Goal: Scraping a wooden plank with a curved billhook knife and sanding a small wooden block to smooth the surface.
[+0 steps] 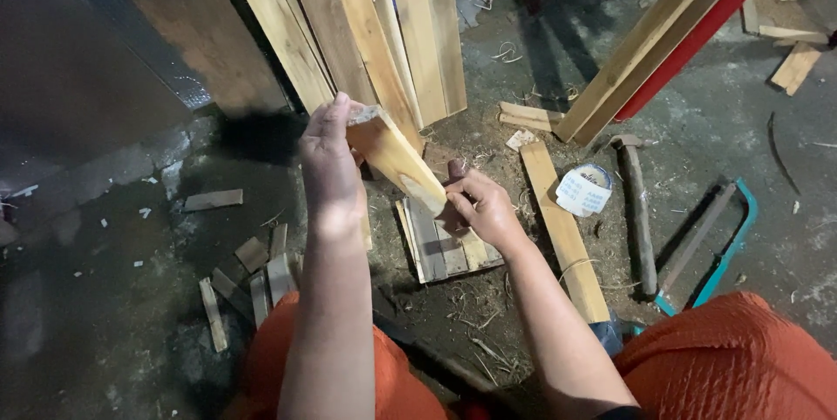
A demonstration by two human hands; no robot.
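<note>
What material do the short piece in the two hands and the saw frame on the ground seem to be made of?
The short piece, held by the left hand and right hand, looks like bare, unpainted wood: pale, with visible grain and a rough end. The saw frame seems to be metal painted teal, judging by its thin, rigid, evenly coloured shape.

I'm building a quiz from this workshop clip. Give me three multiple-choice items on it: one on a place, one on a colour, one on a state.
1. Where does the hammer lie?
A. between the long plank and the saw
B. left of the scrap pieces
C. on the slat panel

2. What colour is the saw frame?
A. yellow
B. teal
C. white

3. How is the short wood piece held?
A. flat on the ground
B. by one hand only
C. raised, a hand at each end

Answers: 1 A, it lies right of the long plank; 2 B, the frame's edge is teal; 3 C, left hand on top, right hand at the lower end.
</note>
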